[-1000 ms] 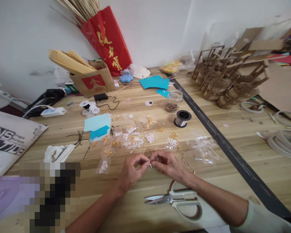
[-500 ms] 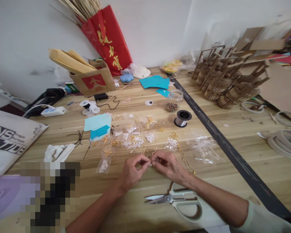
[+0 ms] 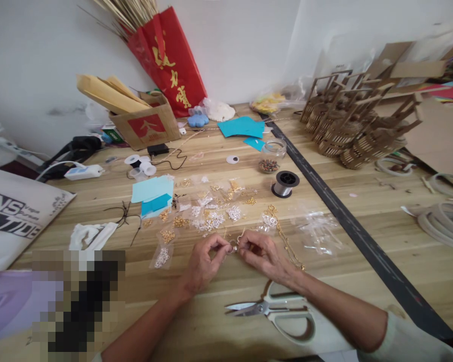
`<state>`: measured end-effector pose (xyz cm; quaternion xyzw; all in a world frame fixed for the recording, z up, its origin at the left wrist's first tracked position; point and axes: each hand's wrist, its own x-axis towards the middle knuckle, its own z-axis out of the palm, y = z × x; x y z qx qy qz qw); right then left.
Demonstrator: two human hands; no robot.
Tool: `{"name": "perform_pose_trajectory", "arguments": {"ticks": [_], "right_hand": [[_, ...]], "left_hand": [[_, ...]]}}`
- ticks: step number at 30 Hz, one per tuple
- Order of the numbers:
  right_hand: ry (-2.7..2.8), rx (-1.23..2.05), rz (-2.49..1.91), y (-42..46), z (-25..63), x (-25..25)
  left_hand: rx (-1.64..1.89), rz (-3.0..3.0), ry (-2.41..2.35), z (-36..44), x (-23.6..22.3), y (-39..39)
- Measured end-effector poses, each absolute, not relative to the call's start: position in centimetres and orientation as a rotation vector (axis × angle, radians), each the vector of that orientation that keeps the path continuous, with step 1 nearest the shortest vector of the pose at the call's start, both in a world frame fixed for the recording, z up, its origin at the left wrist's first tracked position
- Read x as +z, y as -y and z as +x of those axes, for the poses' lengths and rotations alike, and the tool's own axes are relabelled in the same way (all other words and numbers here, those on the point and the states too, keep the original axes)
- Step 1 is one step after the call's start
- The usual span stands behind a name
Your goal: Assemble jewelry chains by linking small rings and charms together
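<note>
Fingertips Part Over a Glint of Silver

A person's two bare hands work close together above a wooden table (image 3: 196, 329), where a small piece (image 3: 234, 248) now shows in the gap between their fingertips. A half second ago those tips met and all but covered it; the right has since eased slightly away from the left. The left hand (image 3: 205, 261) has thumb and forefinger nipped together at the piece's near side, apparently gripping it. The right hand (image 3: 265, 256) is curled, its fingertips just beside the piece; whether they pinch anything is too small to tell. The change suggests a pause or a fresh hold within the same fine work rather than a finished join, though the piece's exact form cannot be made out.

Around them nothing else has shifted. Scissors (image 3: 264, 308) lie below the right wrist, blades pointing left, untouched. Packets (image 3: 161, 257) of silver and gold findings spread beyond the left hand. A gold chain (image 3: 283, 236) trails just beside the right hand, with clear bags (image 3: 319, 231) farther right. A spool (image 3: 285, 184) of wire stands beyond, near a jar (image 3: 272, 157) of beads.
</note>
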<state>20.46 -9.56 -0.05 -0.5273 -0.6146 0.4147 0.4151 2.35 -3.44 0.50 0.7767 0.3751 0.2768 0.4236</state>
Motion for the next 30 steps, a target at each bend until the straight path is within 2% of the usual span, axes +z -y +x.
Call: {"name": "perform_pose_trajectory", "arguments": {"ticks": [14,30], "right_hand": [[1.428,1.147,-1.263,9.2,20.5,-0.4],[1.409,1.152,-1.203,9.3,20.2,-0.5]], "left_hand": [[0.586,1.652,-0.881,1.9,0.0,2.7],[0.548,1.579,-0.900,2.3,-0.6,2.7]]}}
